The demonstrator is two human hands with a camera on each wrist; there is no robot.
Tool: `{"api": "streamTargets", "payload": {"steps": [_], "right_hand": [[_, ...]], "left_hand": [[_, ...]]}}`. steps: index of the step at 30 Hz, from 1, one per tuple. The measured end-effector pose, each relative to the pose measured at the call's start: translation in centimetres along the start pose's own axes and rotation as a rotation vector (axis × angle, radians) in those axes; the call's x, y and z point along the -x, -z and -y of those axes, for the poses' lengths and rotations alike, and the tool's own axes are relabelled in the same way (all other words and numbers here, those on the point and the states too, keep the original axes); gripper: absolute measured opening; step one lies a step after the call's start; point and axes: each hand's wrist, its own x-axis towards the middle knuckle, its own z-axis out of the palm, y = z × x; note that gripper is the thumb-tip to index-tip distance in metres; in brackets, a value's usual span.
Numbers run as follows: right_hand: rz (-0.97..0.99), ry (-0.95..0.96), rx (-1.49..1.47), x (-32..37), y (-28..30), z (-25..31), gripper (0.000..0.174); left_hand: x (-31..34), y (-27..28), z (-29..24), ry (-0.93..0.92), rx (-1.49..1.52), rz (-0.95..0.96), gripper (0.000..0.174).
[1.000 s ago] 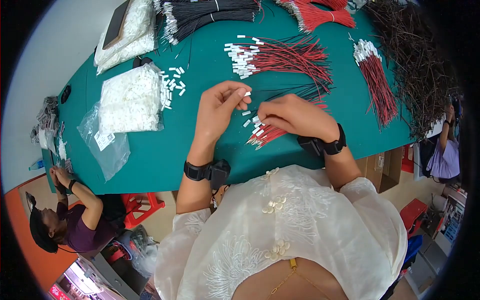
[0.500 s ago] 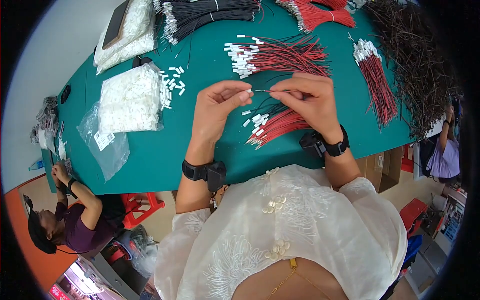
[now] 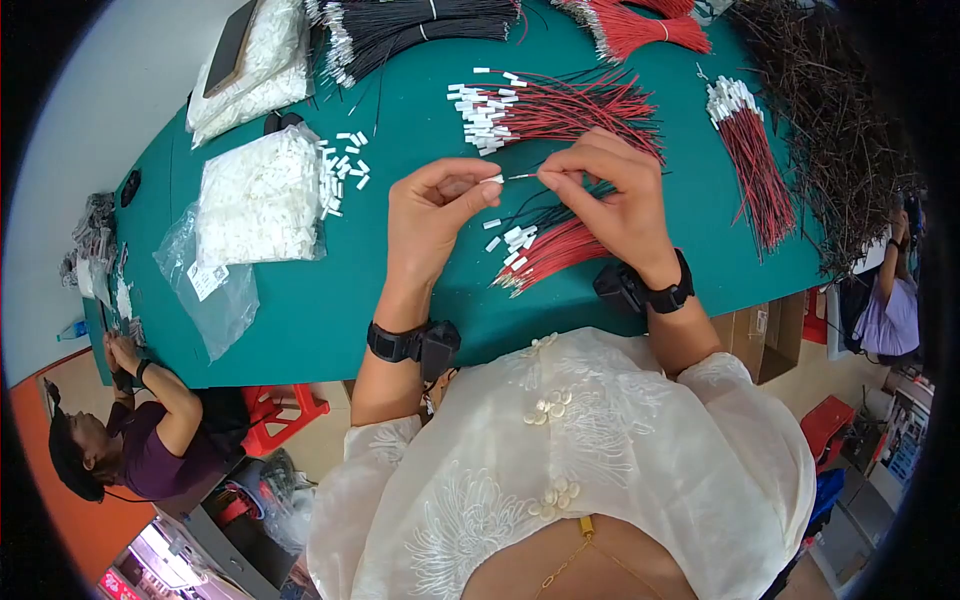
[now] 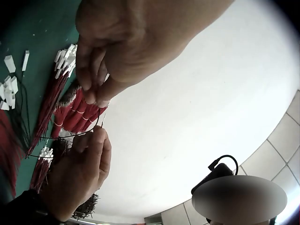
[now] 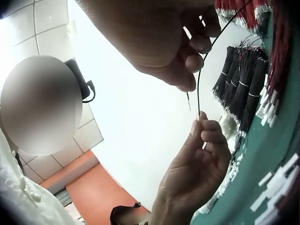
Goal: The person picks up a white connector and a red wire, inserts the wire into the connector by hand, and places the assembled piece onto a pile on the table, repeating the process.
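Between its thumb and fingertips, my left hand [image 3: 425, 220] pinches a small white connector [image 3: 494, 179], largely covered by the fingers. A thin black wire [image 5: 198, 91] rises from that hand in the right wrist view. My right hand [image 3: 625, 200] pinches a thin wire, whose bare metal tip [image 3: 520, 177] points left at the connector with a small gap showing. Below the hands lies a bundle of red wires [image 3: 565, 255], with loose white connectors [image 3: 518, 238] and black wires by it. Above them is a pile of red and black wires with white connectors [image 3: 485, 125].
A bag of white connectors [image 3: 260, 200] and scattered loose ones [image 3: 345, 165] lie left on the green table [image 3: 320, 335]. Black bundles [image 3: 430, 30], red bundles [image 3: 650, 30] and a dark tangled heap [image 3: 830, 130] line the far and right sides. Another person [image 3: 150, 440] sits at left.
My right hand has moved up from the lower bundle to beside my left hand, now with a wire in its fingertips. The wire's tip has moved slightly left; my left hand stays nearly still.
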Motion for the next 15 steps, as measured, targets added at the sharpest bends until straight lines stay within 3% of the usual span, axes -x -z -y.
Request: {"api": "streamTargets", "payload": {"steps": [5, 15], "right_hand": [[-0.014, -0.016, -0.011, 0.07, -0.09, -0.17, 0.011], [0.020, 0.137, 0.214, -0.43, 0.80, 0.17, 0.014]], "left_hand": [[-0.03, 0.02, 0.16, -0.024, -0.006, 0.005, 0.017], [-0.06, 0.03, 0.35, -0.004, -0.038, 0.014, 0.018]]}}
